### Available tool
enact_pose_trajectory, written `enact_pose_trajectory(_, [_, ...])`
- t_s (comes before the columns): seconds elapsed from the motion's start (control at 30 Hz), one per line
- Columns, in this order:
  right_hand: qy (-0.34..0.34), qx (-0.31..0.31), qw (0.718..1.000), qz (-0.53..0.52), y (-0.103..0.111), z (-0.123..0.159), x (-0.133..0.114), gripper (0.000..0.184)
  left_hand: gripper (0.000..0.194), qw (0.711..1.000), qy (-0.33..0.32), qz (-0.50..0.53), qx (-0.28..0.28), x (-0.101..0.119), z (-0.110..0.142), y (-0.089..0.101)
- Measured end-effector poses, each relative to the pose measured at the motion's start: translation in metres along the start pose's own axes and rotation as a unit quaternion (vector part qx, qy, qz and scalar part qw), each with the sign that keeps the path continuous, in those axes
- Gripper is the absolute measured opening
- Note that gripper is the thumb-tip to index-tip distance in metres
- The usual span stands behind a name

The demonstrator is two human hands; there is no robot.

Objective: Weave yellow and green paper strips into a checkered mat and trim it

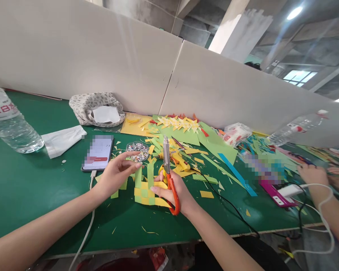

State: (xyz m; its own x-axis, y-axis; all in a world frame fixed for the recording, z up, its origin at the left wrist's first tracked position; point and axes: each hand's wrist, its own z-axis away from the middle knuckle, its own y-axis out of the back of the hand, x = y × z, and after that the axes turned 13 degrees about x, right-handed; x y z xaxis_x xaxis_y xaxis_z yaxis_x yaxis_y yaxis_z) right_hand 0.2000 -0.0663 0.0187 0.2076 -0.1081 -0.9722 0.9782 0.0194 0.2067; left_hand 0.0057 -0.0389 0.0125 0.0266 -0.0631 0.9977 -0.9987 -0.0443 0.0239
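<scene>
A small paper weave (144, 193) sits between two hands, above the green table (124, 226), between the phone (98, 152) and the glue gun (180, 162).

The right hand (182, 192) grips the scissors (166, 158), blades pointing up, its thumb against the weave's side; the left hand (114, 175) curls with thumb and fingertips at a green strip (138, 178), though whether it pinches cannot be told. The paper looks feather-light, thin and easily creased; the loose ends would probably slide or pull out if tugged. The checkered block, pinched flat where strips cross, seems the safest hold.
</scene>
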Motion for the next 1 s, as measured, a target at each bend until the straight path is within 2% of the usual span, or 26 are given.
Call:
enact_pose_trajectory(0.17, [0.002, -0.005, 1.000, -0.012, 0.0009, -0.0003, 0.0003, 0.040, 0.033, 0.993, 0.018, 0.074, 0.087, -0.0011, -0.0074, 0.0061])
enact_pose_trajectory(0.23, [0.001, 0.020, 1.000, -0.015, 0.0017, -0.0010, 0.0010, 0.038, 0.034, 0.992, 0.039, 0.087, 0.089, -0.0012, -0.0091, 0.0072])
enact_pose_trajectory(0.3, [0.003, 0.046, 0.999, -0.013, 0.0028, -0.0023, 0.0024, 0.037, 0.039, 0.995, 0.038, 0.078, 0.054, -0.0016, -0.0081, 0.0061])
enact_pose_trajectory(0.4, [0.005, 0.047, 0.999, -0.015, 0.0037, -0.0036, 0.0039, 0.037, 0.061, 0.999, 0.012, 0.028, -0.027, -0.0028, -0.0035, 0.0020])
enact_pose_trajectory(0.43, [0.004, 0.040, 0.999, -0.017, 0.0036, -0.0035, 0.0039, 0.037, 0.063, 0.999, 0.003, 0.011, -0.045, -0.0033, -0.0021, 0.0008])
enact_pose_trajectory(0.5, [0.004, 0.028, 0.999, -0.018, 0.0027, -0.0026, 0.0029, 0.037, 0.051, 0.999, -0.003, -0.006, -0.053, -0.0038, -0.0009, 0.0000])
enact_pose_trajectory(0.6, [0.006, 0.025, 1.000, -0.013, 0.0017, -0.0013, 0.0009, 0.038, 0.030, 1.000, 0.021, 0.020, 0.001, -0.0025, -0.0031, 0.0022])
enact_pose_trajectory(0.67, [0.007, 0.026, 1.000, -0.010, 0.0023, -0.0014, 0.0004, 0.038, 0.030, 0.996, 0.048, 0.053, 0.045, -0.0006, -0.0054, 0.0045])
enact_pose_trajectory(0.73, [0.007, 0.039, 0.999, -0.007, 0.0038, -0.0022, 0.0009, 0.037, 0.033, 0.992, 0.072, 0.085, 0.055, 0.0013, -0.0066, 0.0060])
enact_pose_trajectory(0.87, [0.008, 0.074, 0.997, -0.013, 0.0067, -0.0043, 0.0026, 0.036, 0.035, 0.991, 0.102, 0.084, -0.029, 0.0005, -0.0053, 0.0047])
enact_pose_trajectory(1.0, [0.015, 0.072, 0.997, -0.016, 0.0074, -0.0069, 0.0023, 0.038, 0.021, 0.989, 0.109, 0.017, -0.101, -0.0063, -0.0044, 0.0015])
